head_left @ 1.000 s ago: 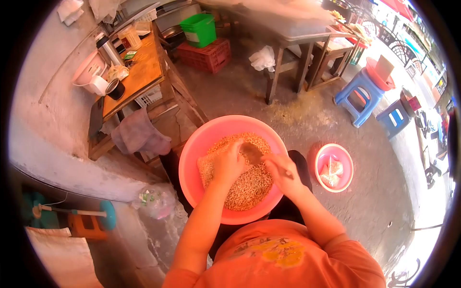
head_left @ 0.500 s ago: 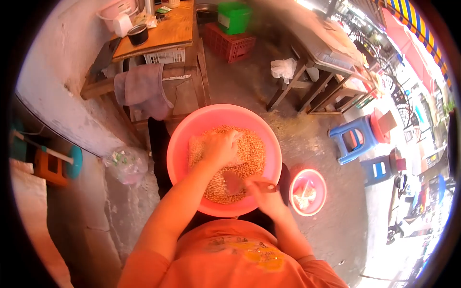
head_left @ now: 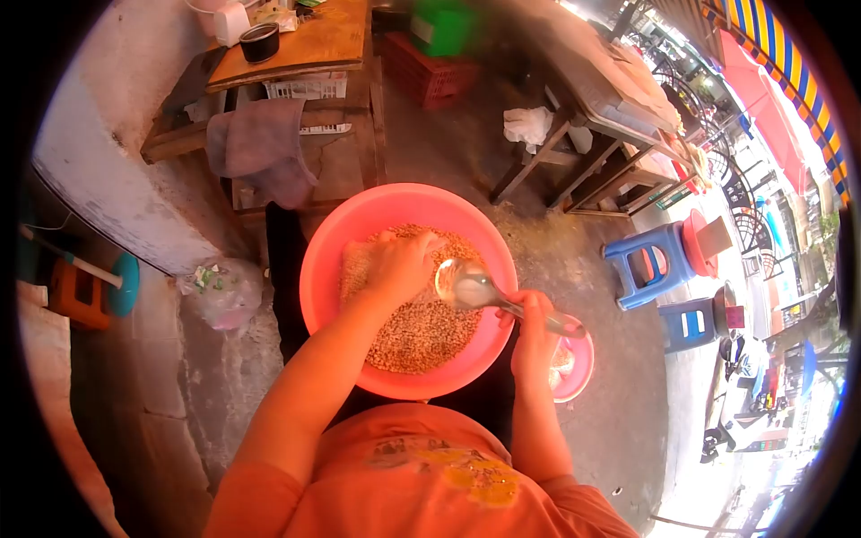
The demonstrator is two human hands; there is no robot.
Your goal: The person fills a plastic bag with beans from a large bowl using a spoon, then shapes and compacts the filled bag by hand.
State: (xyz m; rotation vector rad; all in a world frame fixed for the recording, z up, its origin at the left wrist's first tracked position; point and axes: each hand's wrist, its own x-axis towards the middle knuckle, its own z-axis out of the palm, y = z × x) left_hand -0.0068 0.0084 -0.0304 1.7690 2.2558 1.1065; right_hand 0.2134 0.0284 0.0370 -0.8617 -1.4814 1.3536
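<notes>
Pink and round, the big bowl (head_left: 325,269) sits on the person's lap, with lots of small tan grain (head_left: 421,336) in it. The right hand (head_left: 535,327) is closed around the handle of a shiny metal scoop (head_left: 468,287). The scoop's round end is over the grain, near the fingers of the left hand, and its handle points out past the bowl's right side. The left hand (head_left: 405,264) is over the grain with its fingers bent. It is next to what looks like a thin bag (head_left: 353,267) full of grain, inside the bowl. I cannot tell if that hand grips the bag.

A small pink bowl (head_left: 584,369) is on the floor to the right, partly behind the right hand. A grey cloth (head_left: 262,148) hangs by the wooden table (head_left: 318,40), and a blue stool (head_left: 647,260) stands off to the right.
</notes>
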